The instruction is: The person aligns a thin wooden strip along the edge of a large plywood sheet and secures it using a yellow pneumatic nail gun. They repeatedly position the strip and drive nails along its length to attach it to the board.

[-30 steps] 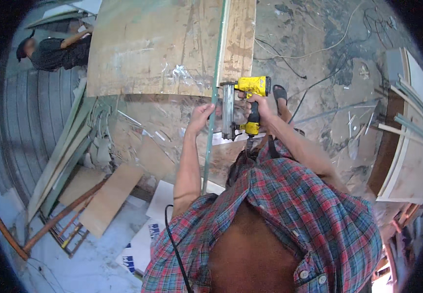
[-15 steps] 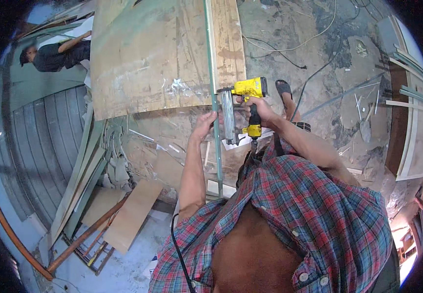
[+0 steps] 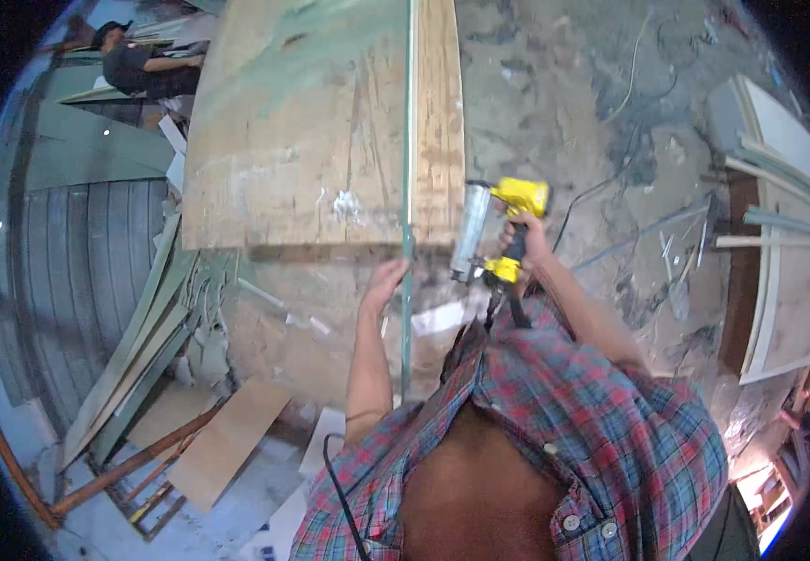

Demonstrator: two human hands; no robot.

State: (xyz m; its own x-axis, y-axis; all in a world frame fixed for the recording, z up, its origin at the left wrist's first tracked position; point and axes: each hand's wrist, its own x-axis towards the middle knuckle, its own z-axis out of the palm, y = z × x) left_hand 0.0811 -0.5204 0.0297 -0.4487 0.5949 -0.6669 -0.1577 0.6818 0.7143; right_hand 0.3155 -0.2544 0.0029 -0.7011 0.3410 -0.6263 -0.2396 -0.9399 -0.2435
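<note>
My right hand (image 3: 528, 240) is wrapped round the black handle of a yellow pneumatic nail gun (image 3: 523, 194). The gun's silver magazine (image 3: 471, 232) points down toward me, to the right of a long thin green strip (image 3: 407, 323) and apart from it. This strip runs away from me along the top of a large plywood sheet (image 3: 283, 168) and juts past its near edge. Just beyond that edge, my left hand (image 3: 386, 283) holds the strip from its left side, fingers closed against it. A hose hangs from the base of the gun.
Green and pale boards (image 3: 134, 351) lean at the left beside a ribbed grey panel (image 3: 96, 234). A brown panel (image 3: 230, 444) lies at lower left. Stacked boards (image 3: 783, 271) stand at the right. A cable (image 3: 601, 154) crosses the stained floor. Another person (image 3: 143, 67) is at far left.
The nail gun has moved right, off the strip, with my right hand still round it. My left hand stays at the strip. The whole view has shifted, and the sheet's near edge sits lower.
</note>
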